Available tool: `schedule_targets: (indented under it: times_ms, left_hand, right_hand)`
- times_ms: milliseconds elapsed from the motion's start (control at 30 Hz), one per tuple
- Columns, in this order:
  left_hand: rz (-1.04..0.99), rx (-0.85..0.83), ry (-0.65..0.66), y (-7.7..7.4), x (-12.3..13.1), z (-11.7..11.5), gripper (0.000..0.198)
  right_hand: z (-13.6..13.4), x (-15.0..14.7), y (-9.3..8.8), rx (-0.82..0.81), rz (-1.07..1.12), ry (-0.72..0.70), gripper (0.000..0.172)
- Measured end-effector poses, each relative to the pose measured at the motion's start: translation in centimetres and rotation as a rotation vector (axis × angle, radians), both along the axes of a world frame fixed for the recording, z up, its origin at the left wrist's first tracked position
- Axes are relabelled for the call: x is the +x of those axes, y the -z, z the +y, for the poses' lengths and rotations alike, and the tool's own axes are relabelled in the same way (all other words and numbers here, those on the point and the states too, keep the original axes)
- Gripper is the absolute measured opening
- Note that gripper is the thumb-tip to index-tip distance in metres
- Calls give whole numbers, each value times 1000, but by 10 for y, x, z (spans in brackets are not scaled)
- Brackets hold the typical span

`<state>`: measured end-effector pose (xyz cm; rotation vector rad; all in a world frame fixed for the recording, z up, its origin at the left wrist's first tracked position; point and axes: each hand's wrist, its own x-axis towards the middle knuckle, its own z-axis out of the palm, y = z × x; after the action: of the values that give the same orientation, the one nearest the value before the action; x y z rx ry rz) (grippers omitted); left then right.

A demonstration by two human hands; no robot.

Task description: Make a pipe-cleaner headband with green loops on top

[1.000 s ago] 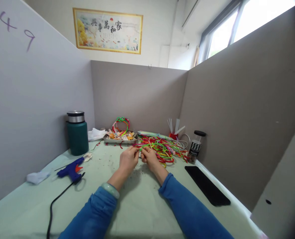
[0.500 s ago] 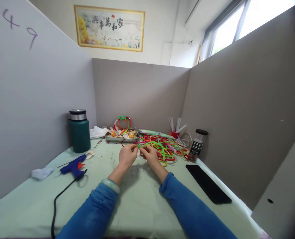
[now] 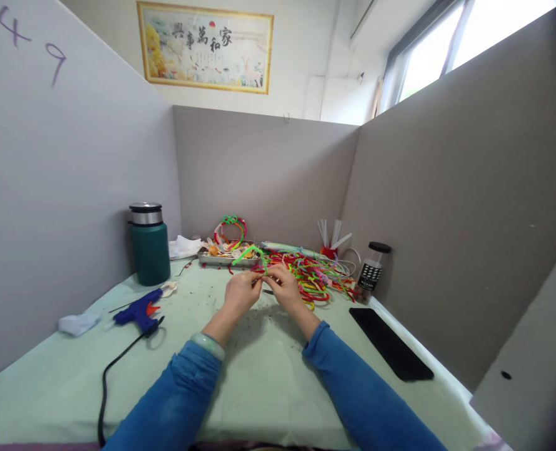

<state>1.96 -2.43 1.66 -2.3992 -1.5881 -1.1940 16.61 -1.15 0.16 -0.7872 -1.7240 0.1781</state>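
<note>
A bright green pipe cleaner [image 3: 253,250] is pinched between my two hands, its bent length rising above the fingertips and leaning left. My left hand [image 3: 241,292] is closed on its lower end, thumb and forefinger together. Right beside it, my right hand [image 3: 283,287] pinches the same end, fingertips nearly touching the left ones. The fingers hide the gripped part. Behind my right hand spreads a heap of coloured pipe cleaners [image 3: 318,275]. A ring of twisted pipe cleaners with a green knot on top [image 3: 230,220] stands in a metal tray [image 3: 226,260] of small pale and orange pieces.
On the left lie a blue glue gun [image 3: 139,311] with a black cord and a crumpled white tissue [image 3: 78,324]; a green flask [image 3: 150,250] stands behind. A black phone-like slab [image 3: 391,344] and a black-lidded jar [image 3: 372,272] are on the right. Grey partitions [image 3: 263,169] enclose the table.
The green pipe cleaner's free length has swung from the right, over my right hand, to upward and left. Both hands stay close together in about the same place.
</note>
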Motion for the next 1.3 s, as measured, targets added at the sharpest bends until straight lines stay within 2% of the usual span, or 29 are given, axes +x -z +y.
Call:
schedule_targets:
  times_ms: [167,300,533,833,1000,1300]
  left_hand:
    - [13,9,45,2,-1,1,24]
    - [23,-8,26,2,-2,1,26]
    - [112,-3,13,2,-2,0,25]
    - [169,-5,91,1,-2,-1,26]
    - [61,-68,41,0,-3,0,27]
    - [-75,-209,56,-2,-9,9,31]
  right_hand:
    - [4,1,0,-100,30,-7,17]
    - [4,1,-1,-167,33,-37,20]
    - [5,3,0,-159,79,85,26]
    - [8,4,3,-247,23,74,25]
    - [5,3,2,-219,24,26,21]
    - [3,6,2,-110,-156,-5,11]
